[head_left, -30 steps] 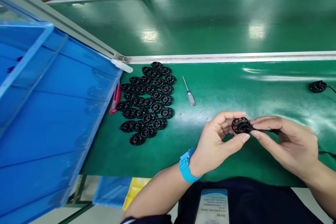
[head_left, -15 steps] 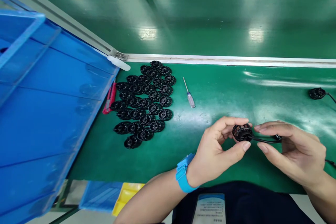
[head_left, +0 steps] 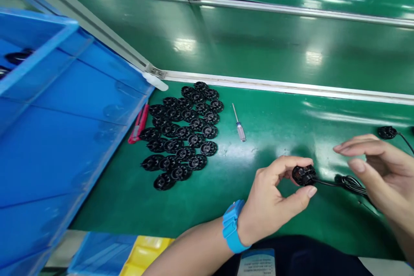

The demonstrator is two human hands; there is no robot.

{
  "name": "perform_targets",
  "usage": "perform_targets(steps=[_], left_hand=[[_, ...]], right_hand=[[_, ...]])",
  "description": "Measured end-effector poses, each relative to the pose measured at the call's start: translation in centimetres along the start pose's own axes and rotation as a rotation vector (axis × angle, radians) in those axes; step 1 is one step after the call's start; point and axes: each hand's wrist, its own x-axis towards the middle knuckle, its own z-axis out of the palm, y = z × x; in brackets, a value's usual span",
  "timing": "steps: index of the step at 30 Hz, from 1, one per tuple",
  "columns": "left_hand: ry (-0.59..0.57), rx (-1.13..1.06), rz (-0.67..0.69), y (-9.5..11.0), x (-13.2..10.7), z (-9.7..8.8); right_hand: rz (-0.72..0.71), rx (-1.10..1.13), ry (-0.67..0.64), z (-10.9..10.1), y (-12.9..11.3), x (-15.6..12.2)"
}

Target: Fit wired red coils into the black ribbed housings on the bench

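Observation:
My left hand [head_left: 274,200] pinches a small round black part [head_left: 303,174] between thumb and forefinger, just above the green bench mat [head_left: 278,120]. A thin black cable [head_left: 351,183] runs from that part to the right and bunches on the mat. My right hand [head_left: 380,166] hovers to the right of the part, fingers stretched out and apart, holding nothing. A blue band [head_left: 232,226] sits on my left wrist.
Several round black parts [head_left: 184,133] lie in rows at centre left, with a small screwdriver [head_left: 239,126] to their right and a red tool [head_left: 138,124] to their left. A big blue bin [head_left: 61,138] fills the left. Another wired black part [head_left: 387,132] lies far right.
My right hand has let go of the cable and part and drawn away to the right, opening. The left hand still pinches the part. The camera has shifted a little.

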Motion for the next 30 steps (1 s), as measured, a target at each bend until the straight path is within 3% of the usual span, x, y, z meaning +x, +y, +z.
perform_targets(steps=[2, 4, 8, 13, 19, 24, 27, 30], left_hand=[[-0.015, -0.071, -0.04, -0.1, 0.0, 0.2], [-0.009, -0.13, -0.074, -0.5, 0.1, 0.4], [0.024, -0.22, -0.16, -1.5, 0.5, 0.1], [0.011, -0.362, -0.295, -1.9, 0.4, 0.1], [0.061, -0.48, -0.405, -3.8, 0.3, 1.2], [0.156, -0.606, -0.369, -4.7, 1.4, 1.5], [0.151, -0.657, -0.314, -3.9, 1.7, 1.4], [0.101, -0.704, -0.277, -3.1, 1.6, 1.3]], right_hand=[[-0.007, -0.041, -0.049, 0.4, 0.8, 3.3], [-0.058, -0.09, -0.149, 2.4, 2.2, 7.3], [-0.134, -0.071, -0.369, 10.8, 4.0, 15.5], [-0.107, -0.167, -0.564, 20.9, 3.0, 22.4], [-0.135, -0.278, -0.669, 28.7, -1.0, 26.4], [-0.17, -0.381, -0.675, 34.5, -5.4, 28.2], [-0.167, -0.416, -0.682, 36.6, -6.8, 28.7], [-0.158, -0.436, -0.685, 37.3, -6.7, 28.7]])
